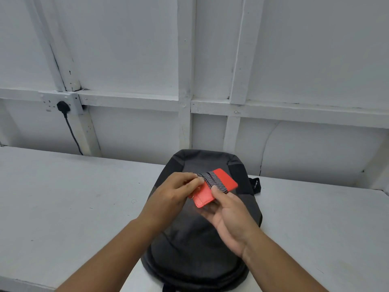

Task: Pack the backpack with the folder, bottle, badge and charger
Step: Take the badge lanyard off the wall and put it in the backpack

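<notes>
A dark grey backpack (202,239) lies flat on the white table (73,197), its zips closed as far as I can see. Above it I hold a red badge holder (226,180) with a black-and-white striped lanyard wrapped around its middle. My right hand (229,216) supports the badge from below, thumb on the lanyard. My left hand (174,192) pinches the lanyard's end at the badge's left corner. Folder, bottle and charger are out of sight.
A white panelled wall (210,70) rises right behind the table. A black plug (63,106) sits in a socket at the left, its cable dropping behind the table. A backpack strap (255,185) pokes out on the right.
</notes>
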The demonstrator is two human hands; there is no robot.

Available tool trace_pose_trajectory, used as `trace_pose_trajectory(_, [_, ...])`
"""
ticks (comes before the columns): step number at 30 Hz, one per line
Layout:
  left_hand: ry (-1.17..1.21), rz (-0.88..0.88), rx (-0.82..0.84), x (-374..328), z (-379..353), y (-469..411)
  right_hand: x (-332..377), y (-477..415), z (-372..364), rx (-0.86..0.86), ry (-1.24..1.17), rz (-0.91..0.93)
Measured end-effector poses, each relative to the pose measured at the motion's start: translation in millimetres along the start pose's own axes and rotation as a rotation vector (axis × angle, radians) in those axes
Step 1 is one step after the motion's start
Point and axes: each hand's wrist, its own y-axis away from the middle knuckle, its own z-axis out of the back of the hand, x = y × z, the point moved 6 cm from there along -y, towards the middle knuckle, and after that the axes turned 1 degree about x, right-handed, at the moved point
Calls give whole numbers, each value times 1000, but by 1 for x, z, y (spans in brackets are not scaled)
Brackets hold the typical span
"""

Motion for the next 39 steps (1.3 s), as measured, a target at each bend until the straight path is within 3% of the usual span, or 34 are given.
trace_pose_trajectory(3, [384,396,193,11,-5,1,6,-1,11,-23,217,52])
trace_pose_trajectory(6, [747,786,152,23,-4,5,7,3,20,-11,463,55])
trace_pose_trajectory(8, [877,893,195,22,-7,5,5,6,21,40,613,40])
trace_pose_trajectory(11, [895,932,317,18,-14,11,5,11,23,88,748,44])
trace_pose_trajectory(16, [979,975,370,9,-22,23,5,11,29,86,759,97])
trace_pose_trajectory(21, [987,993,268,4,-22,22,11,9,33,53,682,164])
trace_pose_trajectory(27, [979,1064,153,5,-17,29,12,20,53,-123,677,251])
trace_pose_trajectory(29, [971,1074,139,9,-13,32,-2,34,63,28,917,281])
trace_pose_trajectory(32, [983,1089,110,11,-1,38,-39,52,66,511,1542,291])
trace_pose_trajectory(33, [984,1089,102,9,4,39,-47,52,69,602,1671,326])
trace_pose_trajectory(39, [809,874,56,-25,60,30,-22,37,42,611,1754,547])
